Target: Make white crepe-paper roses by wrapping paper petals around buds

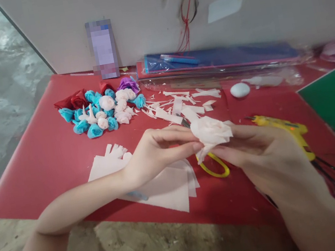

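Note:
Between both hands, above the red table surface [49,172], is a white paper flower [212,130] with folded petals. My left hand [161,148] pinches its left side with thumb and fingers. From the right, my right hand [248,141] grips the flower's other side, its fingers partly hidden behind it. Under the hands lie yellow-handled scissors [216,171], their blades mostly covered. Sheets of white paper [169,190] are spread beneath my left wrist, with cut strips at their upper edge.
Finished paper flowers [100,111] in blue, white, red and purple cluster at the back left. White paper scraps [179,104] lie beside them. A yellow glue gun [284,126] with a black cord rests at right, near a white egg-shaped object [240,89]. A phone [104,50] leans on the wall.

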Demonstrator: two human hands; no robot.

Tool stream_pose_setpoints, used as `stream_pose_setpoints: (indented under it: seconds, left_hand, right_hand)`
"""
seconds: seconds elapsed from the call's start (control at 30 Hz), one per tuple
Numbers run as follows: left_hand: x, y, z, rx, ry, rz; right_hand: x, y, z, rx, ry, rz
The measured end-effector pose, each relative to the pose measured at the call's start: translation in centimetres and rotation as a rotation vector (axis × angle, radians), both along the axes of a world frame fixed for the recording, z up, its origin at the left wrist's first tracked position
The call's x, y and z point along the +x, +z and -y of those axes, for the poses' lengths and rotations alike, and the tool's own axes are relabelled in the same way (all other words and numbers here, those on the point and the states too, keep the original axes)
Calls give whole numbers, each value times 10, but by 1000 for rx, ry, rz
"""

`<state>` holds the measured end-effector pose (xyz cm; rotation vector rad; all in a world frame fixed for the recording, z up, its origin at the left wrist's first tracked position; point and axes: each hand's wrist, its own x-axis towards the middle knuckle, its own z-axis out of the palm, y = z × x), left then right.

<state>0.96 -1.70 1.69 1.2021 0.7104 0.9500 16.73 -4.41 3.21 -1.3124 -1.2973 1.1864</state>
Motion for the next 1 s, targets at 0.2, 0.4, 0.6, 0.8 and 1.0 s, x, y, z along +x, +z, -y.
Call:
stream_pose_setpoints:
  seconds: [0.2, 0.4, 0.6, 0.8, 1.0]
  left_hand:
    - [1, 1, -1, -43, -13, -20]
    - [-1, 0, -2, -117, -36, -39]
    - [1, 0, -2, -169, -48, 5]
    - [2, -1, -2, -268, -50, 82]
    - [2, 0, 0, -290, -26, 138]
  right_hand:
    - [9, -7, -3, 72, 92, 48]
    - [11, -7, -1, 151, 63, 138]
    - [11, -7, -2, 123, 79, 116]
    - [11, -9, -2, 109, 103, 79]
    - [8, -12, -2, 160, 27, 40]
